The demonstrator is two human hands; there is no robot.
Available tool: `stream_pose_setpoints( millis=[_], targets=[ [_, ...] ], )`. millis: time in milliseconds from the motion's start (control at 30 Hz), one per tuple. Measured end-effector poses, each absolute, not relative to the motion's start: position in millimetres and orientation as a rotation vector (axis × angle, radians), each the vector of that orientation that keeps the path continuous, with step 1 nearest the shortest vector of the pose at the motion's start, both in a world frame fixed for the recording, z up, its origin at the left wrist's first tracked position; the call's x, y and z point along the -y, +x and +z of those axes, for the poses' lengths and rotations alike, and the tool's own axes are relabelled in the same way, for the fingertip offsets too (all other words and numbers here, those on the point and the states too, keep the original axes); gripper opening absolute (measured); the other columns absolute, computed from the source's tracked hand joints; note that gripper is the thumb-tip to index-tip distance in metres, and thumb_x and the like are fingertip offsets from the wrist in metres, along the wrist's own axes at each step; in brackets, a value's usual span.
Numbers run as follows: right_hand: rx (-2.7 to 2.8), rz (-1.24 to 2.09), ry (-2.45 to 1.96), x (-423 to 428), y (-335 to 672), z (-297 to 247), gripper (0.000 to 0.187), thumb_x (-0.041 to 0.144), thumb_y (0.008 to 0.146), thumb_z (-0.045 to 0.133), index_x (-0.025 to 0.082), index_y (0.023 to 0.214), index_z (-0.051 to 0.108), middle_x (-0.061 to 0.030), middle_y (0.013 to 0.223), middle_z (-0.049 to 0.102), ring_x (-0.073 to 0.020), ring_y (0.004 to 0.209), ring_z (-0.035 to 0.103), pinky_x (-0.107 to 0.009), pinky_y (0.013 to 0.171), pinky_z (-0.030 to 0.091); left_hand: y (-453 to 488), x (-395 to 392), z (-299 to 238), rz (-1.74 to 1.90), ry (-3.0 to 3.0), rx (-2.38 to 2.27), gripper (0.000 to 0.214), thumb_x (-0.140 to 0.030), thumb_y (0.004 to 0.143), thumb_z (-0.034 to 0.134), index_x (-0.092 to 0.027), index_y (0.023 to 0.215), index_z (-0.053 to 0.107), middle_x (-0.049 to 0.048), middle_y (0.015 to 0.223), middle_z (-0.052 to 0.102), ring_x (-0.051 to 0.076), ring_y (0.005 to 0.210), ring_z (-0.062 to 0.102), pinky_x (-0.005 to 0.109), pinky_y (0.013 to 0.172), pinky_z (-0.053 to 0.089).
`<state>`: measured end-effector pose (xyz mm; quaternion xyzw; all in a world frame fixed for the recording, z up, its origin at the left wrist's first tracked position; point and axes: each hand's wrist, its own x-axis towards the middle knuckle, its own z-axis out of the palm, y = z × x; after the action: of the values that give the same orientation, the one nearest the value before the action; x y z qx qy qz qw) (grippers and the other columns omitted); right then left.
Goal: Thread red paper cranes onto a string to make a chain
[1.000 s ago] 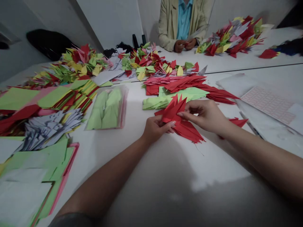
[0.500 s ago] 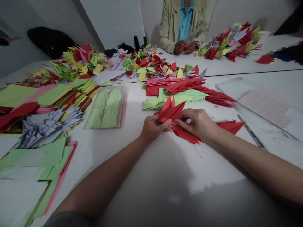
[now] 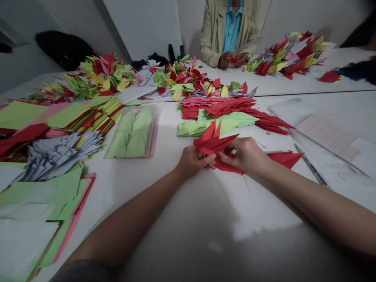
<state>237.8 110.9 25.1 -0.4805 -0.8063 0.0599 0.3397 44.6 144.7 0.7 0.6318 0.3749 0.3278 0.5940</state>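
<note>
A red origami paper piece (image 3: 210, 141), its points standing up and out like a folded crane, is held just above the table. My left hand (image 3: 190, 160) is closed on its left lower side, thumb in front. My right hand (image 3: 245, 153) pinches its lower right part; the fingertips partly hide the folds there. Under and behind my hands lie more red folded papers (image 3: 284, 158), partly covered by my right hand and wrist. Beyond them rest a light green folded stack (image 3: 232, 120) and red folded strips (image 3: 273, 120).
Heaps of colourful folded paper (image 3: 105, 74) line the back, with another heap (image 3: 289, 55) at back right. Paper stacks (image 3: 64, 196) fill the left, beside a clear packet (image 3: 132, 133) of green pieces. A patterned sheet (image 3: 327, 135) lies right. Opposite sits a person (image 3: 232, 31) handling something red.
The red origami's points have spread, one now reaching farther right over my right fingers. Both hands keep hold in nearly the same spot. The view has shifted slightly.
</note>
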Motion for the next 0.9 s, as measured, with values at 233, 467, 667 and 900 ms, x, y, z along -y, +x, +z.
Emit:
stream_pose_setpoints(
  millis=[233, 467, 667, 900],
  targets=[
    [2.074, 0.165, -1.207, -112.0, 244.1, 31.8, 0.012, 0.02, 0.076, 0.065, 0.016, 0.065, 0.062, -0.0005, 0.058, 0.066, -0.0103, 0.048, 0.058, -0.02, 0.048, 0.043, 45.5, -142.0, 5.1, 0.751, 1.439, -0.856, 0.019, -0.029, 0.072, 0.074, -0.012, 0.065, 0.069, 0.0041, 0.058, 0.069, 0.017, 0.052, 0.069, 0.021, 0.049, 0.055],
    [2.25, 0.18, -0.97, -114.2, 254.6, 43.0, 0.009, 0.021, 0.088, 0.057, 0.018, 0.091, 0.065, -0.0041, 0.079, 0.069, -0.0134, 0.065, 0.062, -0.024, 0.057, 0.047, 45.7, -145.4, -2.8, 0.929, 1.513, -0.951, 0.016, -0.028, 0.071, 0.073, -0.012, 0.071, 0.072, 0.0034, 0.06, 0.07, 0.016, 0.054, 0.067, 0.025, 0.055, 0.057],
    [2.414, -0.124, -0.831, -110.7, 254.0, 42.7, 0.018, 0.019, 0.094, 0.046, 0.022, 0.098, 0.063, -0.0092, 0.096, 0.068, -0.0201, 0.084, 0.064, -0.034, 0.072, 0.051, 36.4, -151.3, -8.5, 1.055, 1.812, -0.924, 0.017, -0.015, 0.07, 0.067, -0.014, 0.054, 0.06, -0.0029, 0.057, 0.061, 0.014, 0.059, 0.058, 0.024, 0.054, 0.045],
    [2.222, 0.219, -0.843, -107.6, 252.5, 47.8, 0.013, 0.019, 0.089, 0.052, 0.023, 0.098, 0.06, -0.0064, 0.095, 0.065, -0.0181, 0.081, 0.063, -0.032, 0.071, 0.052, 37.8, -153.4, -14.8, 1.053, 1.714, -0.937, 0.017, -0.023, 0.067, 0.07, -0.016, 0.055, 0.061, -0.0015, 0.057, 0.06, 0.015, 0.059, 0.056, 0.027, 0.057, 0.045]
  ],
)
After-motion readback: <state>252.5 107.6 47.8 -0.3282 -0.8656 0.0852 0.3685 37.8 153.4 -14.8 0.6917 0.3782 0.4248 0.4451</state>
